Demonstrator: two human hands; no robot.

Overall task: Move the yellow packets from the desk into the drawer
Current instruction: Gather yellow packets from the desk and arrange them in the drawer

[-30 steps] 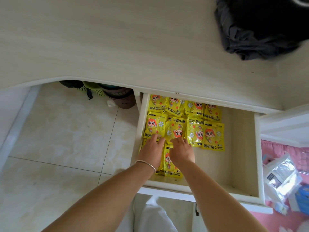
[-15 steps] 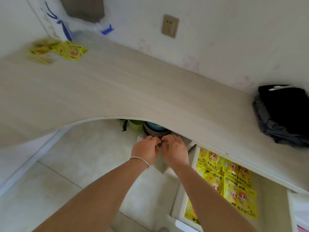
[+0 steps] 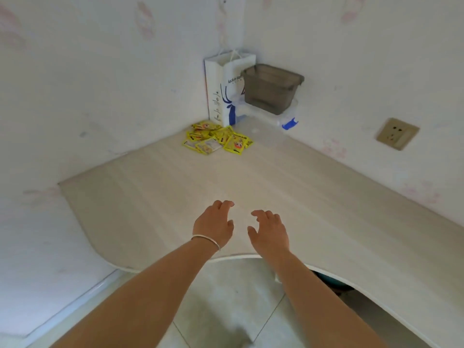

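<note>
Several yellow packets lie in a loose pile in the far corner of the pale wooden desk. My left hand, with a thin bracelet at the wrist, hovers over the desk's near edge with fingers apart and nothing in it. My right hand is beside it, also empty with fingers spread. Both hands are well short of the pile. The drawer is out of view.
A white paper bag with blue print stands in the corner behind the packets. A grey plastic box sits on a clear container to its right. A wall socket is on the right wall. Tiled floor lies below the desk's curved edge.
Both hands left the drawer, rose past the desk's edge and now reach over the desk top, empty. My view swung up and left from the drawer to the corner pile.
</note>
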